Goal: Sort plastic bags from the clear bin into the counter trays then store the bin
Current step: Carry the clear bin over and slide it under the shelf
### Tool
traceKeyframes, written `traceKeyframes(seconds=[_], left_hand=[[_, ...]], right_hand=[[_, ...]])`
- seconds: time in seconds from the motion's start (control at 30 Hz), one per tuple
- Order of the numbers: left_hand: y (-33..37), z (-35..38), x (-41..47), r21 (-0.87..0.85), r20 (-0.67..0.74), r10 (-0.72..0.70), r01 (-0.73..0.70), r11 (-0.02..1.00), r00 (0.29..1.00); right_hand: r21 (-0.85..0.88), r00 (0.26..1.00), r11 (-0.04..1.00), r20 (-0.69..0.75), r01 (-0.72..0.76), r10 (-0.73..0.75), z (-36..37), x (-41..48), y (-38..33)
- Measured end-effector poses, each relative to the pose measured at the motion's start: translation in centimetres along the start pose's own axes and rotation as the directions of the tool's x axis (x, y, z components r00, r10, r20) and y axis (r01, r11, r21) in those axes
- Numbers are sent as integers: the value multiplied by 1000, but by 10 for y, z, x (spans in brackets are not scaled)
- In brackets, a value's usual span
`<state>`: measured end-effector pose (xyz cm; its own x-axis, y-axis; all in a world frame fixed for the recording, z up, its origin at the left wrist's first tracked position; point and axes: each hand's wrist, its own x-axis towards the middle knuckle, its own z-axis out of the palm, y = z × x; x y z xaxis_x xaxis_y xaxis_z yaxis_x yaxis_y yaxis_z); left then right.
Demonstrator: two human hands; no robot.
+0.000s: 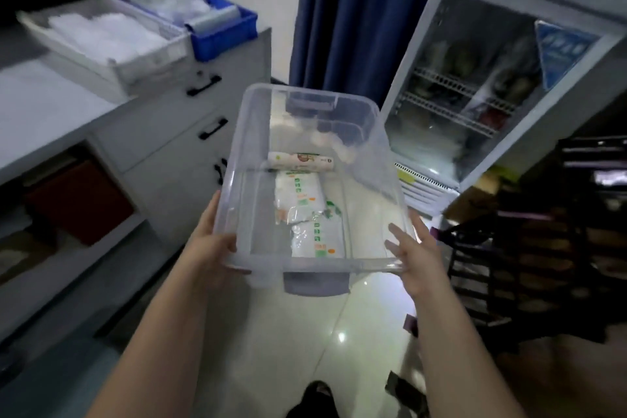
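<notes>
I hold the clear bin (237, 153) in the air over the tiled floor, in front of me. My left hand (212, 241) grips its near left corner, thumb over the rim. My right hand (412, 248) holds the near right side, with its fingers seen through the plastic wall. Inside the bin lie packs of plastic bags (300, 207) with green and orange print and a roll (300, 161) behind them. On the counter at upper left stand a white tray (149, 61) with white bags in it and a blue tray (224, 37) with clear bags.
The grey counter (51, 112) with black-handled drawers (212, 129) runs along my left, with open shelves below. A glass-door fridge (475, 95) stands ahead on the right, a blue curtain (356, 10) behind. A dark rack (543, 248) is at my right.
</notes>
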<state>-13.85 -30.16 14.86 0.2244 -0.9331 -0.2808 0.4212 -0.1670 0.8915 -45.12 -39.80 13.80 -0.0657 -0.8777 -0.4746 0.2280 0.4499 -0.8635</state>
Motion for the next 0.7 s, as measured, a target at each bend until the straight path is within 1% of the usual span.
traceKeyframes(seconds=[0.07, 0.1, 0.17, 0.23, 0.27, 0.33, 0.47, 0.53, 0.57, 0.63, 0.7], left_hand=[[12, 38, 27, -14, 30, 47, -47, 999, 998], [18, 55, 42, -23, 14, 56, -55, 998, 998], [33, 79, 75, -45, -23, 41, -42, 998, 999], [56, 99, 111, -46, 10, 53, -52, 998, 999], [67, 106, 129, -26, 36, 69, -68, 997, 997], [86, 116, 168, 3, 49, 90, -90, 996, 995], [119, 118, 268, 51, 59, 151, -154, 987, 987], [139, 115, 327, 69, 109, 205, -213, 975, 973], [152, 114, 356, 68, 134, 228, -239, 969, 964], [180, 113, 413, 53, 141, 251, -261, 964, 958], [207, 112, 468, -16, 91, 253, -252, 968, 963]], right_hand=[[57, 998, 996, 14, 66, -67, -9, 31, -46], [76, 992, 991, 47, 112, -116, -13, 46, -66], [56, 970, 983, 163, 174, -181, -14, 70, -101], [56, 952, 983, 245, 177, -185, -7, 98, -127], [89, 952, 981, 241, 173, -189, 0, 114, -138], [150, 962, 972, 177, 182, -208, 19, 148, -159], [178, 964, 956, 90, 233, -252, 76, 228, -198], [178, 955, 948, 86, 266, -284, 110, 270, -225], [178, 950, 943, 85, 281, -299, 128, 291, -241], [170, 944, 937, 69, 307, -322, 165, 333, -274], [171, 938, 930, 69, 325, -341, 199, 373, -305]])
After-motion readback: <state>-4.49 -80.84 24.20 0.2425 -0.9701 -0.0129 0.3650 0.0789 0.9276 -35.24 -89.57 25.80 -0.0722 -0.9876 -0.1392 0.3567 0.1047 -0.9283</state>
